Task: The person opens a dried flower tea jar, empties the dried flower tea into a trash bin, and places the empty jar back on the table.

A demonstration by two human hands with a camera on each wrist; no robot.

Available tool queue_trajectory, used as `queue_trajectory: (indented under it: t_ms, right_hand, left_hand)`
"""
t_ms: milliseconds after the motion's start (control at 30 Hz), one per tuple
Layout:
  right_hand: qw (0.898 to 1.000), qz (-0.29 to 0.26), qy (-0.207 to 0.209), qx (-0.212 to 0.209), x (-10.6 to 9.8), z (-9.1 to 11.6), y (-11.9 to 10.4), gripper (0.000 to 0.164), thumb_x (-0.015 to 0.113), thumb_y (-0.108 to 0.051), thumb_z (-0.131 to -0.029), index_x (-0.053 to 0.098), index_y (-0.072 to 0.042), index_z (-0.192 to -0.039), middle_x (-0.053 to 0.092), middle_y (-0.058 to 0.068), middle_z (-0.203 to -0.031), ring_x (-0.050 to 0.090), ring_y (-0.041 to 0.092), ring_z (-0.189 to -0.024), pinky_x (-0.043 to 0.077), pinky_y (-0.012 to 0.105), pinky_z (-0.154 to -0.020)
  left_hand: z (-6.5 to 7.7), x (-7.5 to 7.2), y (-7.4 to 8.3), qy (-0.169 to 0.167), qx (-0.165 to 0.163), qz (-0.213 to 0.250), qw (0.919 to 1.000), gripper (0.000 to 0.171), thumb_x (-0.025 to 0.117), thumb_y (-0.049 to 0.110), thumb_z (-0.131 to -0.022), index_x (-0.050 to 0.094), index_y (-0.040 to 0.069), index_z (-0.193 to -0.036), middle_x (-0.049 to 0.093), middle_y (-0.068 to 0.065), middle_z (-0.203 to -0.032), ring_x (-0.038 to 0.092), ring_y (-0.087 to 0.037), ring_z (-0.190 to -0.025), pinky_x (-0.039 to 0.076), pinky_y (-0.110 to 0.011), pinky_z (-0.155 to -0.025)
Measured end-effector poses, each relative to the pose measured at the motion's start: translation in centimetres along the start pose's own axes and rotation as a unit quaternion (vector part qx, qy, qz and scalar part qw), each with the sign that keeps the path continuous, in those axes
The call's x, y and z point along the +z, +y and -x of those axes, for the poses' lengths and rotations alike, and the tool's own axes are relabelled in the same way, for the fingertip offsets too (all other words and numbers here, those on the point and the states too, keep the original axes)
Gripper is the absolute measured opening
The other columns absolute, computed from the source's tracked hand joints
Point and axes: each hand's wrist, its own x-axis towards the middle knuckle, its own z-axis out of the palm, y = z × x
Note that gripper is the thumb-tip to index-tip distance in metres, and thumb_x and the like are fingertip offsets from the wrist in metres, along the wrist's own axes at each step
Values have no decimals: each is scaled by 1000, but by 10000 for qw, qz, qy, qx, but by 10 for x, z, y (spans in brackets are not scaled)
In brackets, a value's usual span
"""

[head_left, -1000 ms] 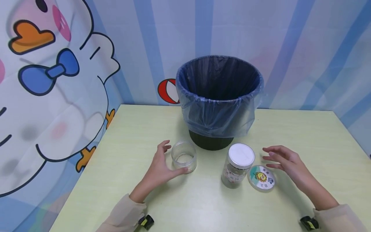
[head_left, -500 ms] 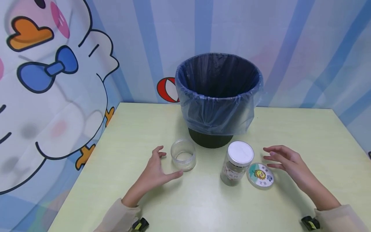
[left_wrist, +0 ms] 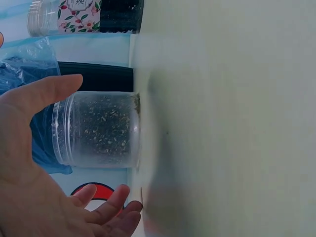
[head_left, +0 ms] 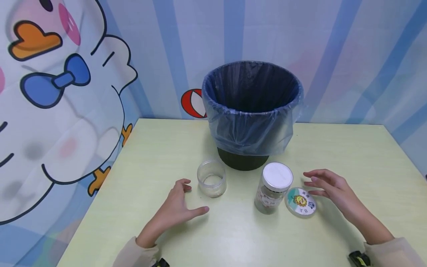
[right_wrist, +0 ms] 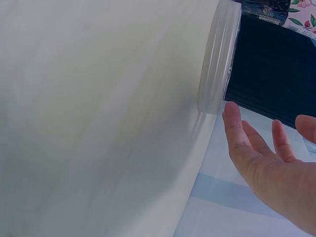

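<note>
A short clear jar (head_left: 211, 179) stands lidless on the table, with small specks clinging to its wall in the left wrist view (left_wrist: 103, 129). My left hand (head_left: 175, 207) is spread just to its left and nearer me, thumb and fingers apart and holding nothing. A taller clear jar (head_left: 271, 193) with a white lid (head_left: 277, 176) and a floral label stands to the right. Beside it a round lid (head_left: 301, 202) with a sun picture lies flat on the table. My right hand (head_left: 330, 187) hovers at that lid's right, fingers loosely bent, with nothing in them.
A black bin (head_left: 243, 159) lined with a translucent blue bag (head_left: 250, 133) stands behind the jars. The pale table (head_left: 160, 148) ends at a cartoon-printed backdrop (head_left: 267, 29) at the back and left.
My left hand has drawn back from the short jar, toward the left and me; its thumb no longer overlaps the jar. The right hand has barely moved.
</note>
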Motion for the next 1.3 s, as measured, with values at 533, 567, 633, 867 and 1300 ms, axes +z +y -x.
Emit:
queue_trajectory:
  t_ms: [533, 567, 633, 867, 1300]
  right_hand:
    - [10000, 63, 18, -33, 1, 4, 0, 41, 49, -18, -107, 45, 13, -133, 64, -15, -121, 66, 6, -106, 56, 27, -84]
    - [10000, 63, 27, -30, 1, 4, -1, 40, 49, -18, -107, 46, 12, -133, 64, -14, -121, 66, 6, -106, 56, 27, -84]
    - [10000, 62, 23, -31, 1, 4, -1, 40, 49, -18, -107, 46, 12, -133, 64, -14, -121, 66, 7, -106, 56, 27, -84]
    - [10000, 21, 25, -60, 1, 3, 0, 40, 48, -17, -107, 46, 14, -133, 64, -14, -120, 66, 7, -106, 56, 28, -83]
    - [10000, -26, 13, 32, 3, 2, -1, 43, 49, -20, -107, 45, 13, -134, 64, -8, -122, 66, 10, -107, 56, 30, -85]
  left_hand:
    - [13, 10, 10, -438, 514, -84, 9977, 61, 84, 46, -74, 58, 9, -115, 65, 3, -102, 59, -20, -104, 48, -42, -91]
    - [14, 11, 12, -520, 555, -105, 9970, 60, 84, 47, -75, 59, 11, -115, 66, 4, -102, 59, -20, -103, 48, -42, -90]
    - [15, 12, 15, -669, 620, -125, 9958, 59, 83, 48, -75, 59, 12, -117, 67, 7, -103, 60, -19, -103, 48, -41, -89]
    - [14, 22, 20, -1060, 1012, -107, 9891, 54, 83, 41, -79, 62, 11, -118, 67, 8, -102, 62, -15, -97, 50, -36, -87]
    - [11, 42, 38, -1243, 1631, 474, 9776, 55, 79, 24, -87, 54, 5, -132, 64, -3, -119, 62, -20, -107, 50, -34, -94]
